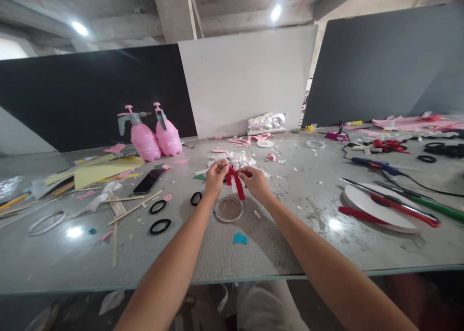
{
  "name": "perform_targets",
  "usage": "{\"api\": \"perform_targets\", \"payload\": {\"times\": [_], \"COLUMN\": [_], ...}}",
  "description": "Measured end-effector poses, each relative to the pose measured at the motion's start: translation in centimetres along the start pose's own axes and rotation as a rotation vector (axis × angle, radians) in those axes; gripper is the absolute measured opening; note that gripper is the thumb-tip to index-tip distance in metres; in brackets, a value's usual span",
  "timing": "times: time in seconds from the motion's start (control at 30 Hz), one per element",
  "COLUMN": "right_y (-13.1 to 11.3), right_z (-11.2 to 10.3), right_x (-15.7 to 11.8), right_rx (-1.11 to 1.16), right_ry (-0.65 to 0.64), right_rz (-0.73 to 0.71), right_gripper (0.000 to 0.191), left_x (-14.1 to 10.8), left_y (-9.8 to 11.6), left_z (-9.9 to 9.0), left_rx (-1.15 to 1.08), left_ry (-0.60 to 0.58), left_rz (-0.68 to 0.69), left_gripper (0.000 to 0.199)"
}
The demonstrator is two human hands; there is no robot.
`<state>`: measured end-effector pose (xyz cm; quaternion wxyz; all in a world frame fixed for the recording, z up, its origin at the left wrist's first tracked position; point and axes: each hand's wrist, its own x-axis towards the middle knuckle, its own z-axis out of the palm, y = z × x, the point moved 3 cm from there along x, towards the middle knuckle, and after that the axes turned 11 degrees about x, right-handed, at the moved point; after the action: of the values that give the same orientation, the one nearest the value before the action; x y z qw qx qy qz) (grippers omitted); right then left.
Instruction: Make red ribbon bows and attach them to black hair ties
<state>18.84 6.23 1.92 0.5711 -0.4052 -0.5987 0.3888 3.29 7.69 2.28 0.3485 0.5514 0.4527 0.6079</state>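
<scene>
A red ribbon (239,188) is held above the table at the middle, with one strip hanging down. My left hand (216,176) pinches its upper left part between closed fingers. On the other side, my right hand (253,180) is closed on the ribbon's right part. Just below the hands a pale ring (229,210) lies flat on the table. White scraps (235,159) are heaped behind the hands. A black ring (196,198) lies beside my left wrist, and a blue scrap (239,238) lies nearer the front edge.
Two pink spray bottles (145,141), a phone (148,181), thin wooden sticks (135,208) and yellow paper (108,170) are on the left. At right lie a white disc (377,210) with red-handled tools and a blue glue gun (375,165). Foil (267,122) sits at the back.
</scene>
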Motion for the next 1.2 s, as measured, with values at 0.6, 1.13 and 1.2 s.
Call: {"api": "perform_targets", "payload": {"times": [0.6,1.13,1.2], "right_y": [0.7,-0.2,-0.2], "right_z": [0.1,0.4,0.4], "right_x": [0.2,-0.3,-0.2], "right_rx": [0.281,-0.144,-0.094], "right_ry": [0.019,-0.073,-0.088], "right_rz": [0.131,-0.105,-0.056], "right_gripper": [0.027,0.018,0.019], "left_x": [-0.3,-0.4,-0.4], "left_y": [0.9,0.2,0.1], "left_z": [-0.3,0.3,0.3], "left_rx": [0.178,0.216,0.168], "left_ry": [-0.113,-0.158,-0.159], "left_rz": [0.150,0.100,0.069], "left_gripper": [0.033,0.028,0.031]}}
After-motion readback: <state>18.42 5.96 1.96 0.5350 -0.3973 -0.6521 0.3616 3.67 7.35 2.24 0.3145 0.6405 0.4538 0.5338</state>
